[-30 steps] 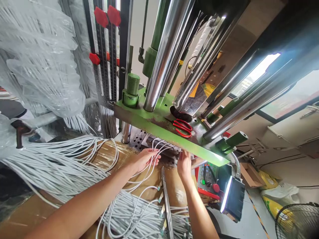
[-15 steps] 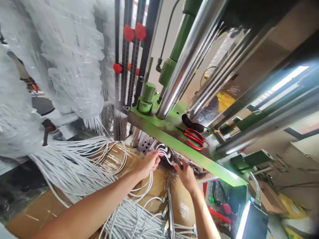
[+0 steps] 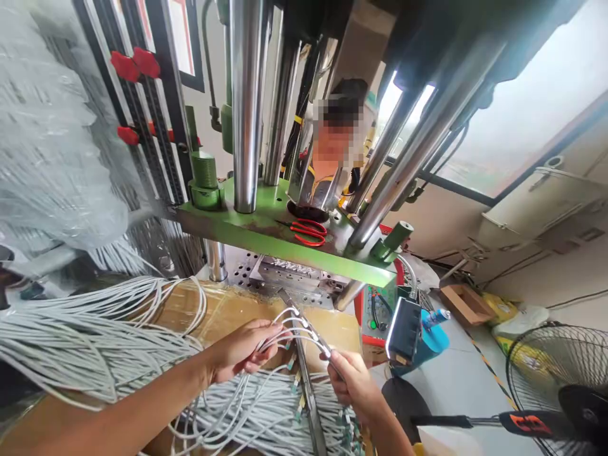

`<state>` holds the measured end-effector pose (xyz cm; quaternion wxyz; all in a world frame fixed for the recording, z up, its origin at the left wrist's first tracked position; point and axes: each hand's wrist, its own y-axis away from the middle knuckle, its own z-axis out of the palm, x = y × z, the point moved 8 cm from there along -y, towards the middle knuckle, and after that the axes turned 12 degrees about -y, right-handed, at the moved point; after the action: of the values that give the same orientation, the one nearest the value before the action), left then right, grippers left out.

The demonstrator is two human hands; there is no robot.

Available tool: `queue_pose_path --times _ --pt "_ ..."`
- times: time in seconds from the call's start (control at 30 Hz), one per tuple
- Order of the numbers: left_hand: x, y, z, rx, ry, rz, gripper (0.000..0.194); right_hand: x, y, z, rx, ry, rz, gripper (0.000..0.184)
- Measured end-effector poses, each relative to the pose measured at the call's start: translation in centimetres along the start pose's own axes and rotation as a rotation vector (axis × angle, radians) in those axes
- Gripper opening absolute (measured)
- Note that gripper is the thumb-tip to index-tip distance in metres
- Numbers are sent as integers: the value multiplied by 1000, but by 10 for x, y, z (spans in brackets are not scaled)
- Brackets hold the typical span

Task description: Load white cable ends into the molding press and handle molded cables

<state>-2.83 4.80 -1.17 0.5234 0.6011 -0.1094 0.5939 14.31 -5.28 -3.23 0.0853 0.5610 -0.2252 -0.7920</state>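
My left hand (image 3: 247, 351) is closed around several thin white cables (image 3: 280, 332). Their white ends lie along a narrow metal bar (image 3: 289, 303), whose near end my right hand (image 3: 350, 380) grips. Both hands are in front of the green press plate (image 3: 285, 244), above the cable pile. Below the held bar, a second long metal bar (image 3: 308, 392) rests across more white cables (image 3: 256, 405) with small green-tipped ends. Under the plate, the press's metal mould (image 3: 285, 269) shows a row of shaped slots.
Red-handled scissors (image 3: 308, 231) lie on the press plate between upright steel columns (image 3: 244, 107). A person (image 3: 316, 187) is beyond it. Bundled cables (image 3: 95, 335) spread over tape-covered cardboard (image 3: 228, 310) at left. A lamp (image 3: 403, 329) and a fan (image 3: 565, 380) stand right.
Both hands have drawn back from under the press plate towards me, bringing the cables and metal bar along. My view has turned right, showing the fan and the person.
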Motion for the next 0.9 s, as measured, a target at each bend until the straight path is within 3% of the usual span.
queue_pose_path --times 0.17,0.43,0.9 --pt "-5 9 16 10 -51 -16 67 13 18 -7 22 -77 9 50" --pt "-13 13 30 -24 -81 -22 56 17 39 -6 26 -162 18 47" --pt "-3 13 44 -45 -122 -5 59 33 31 -13 -79 -260 52 40"
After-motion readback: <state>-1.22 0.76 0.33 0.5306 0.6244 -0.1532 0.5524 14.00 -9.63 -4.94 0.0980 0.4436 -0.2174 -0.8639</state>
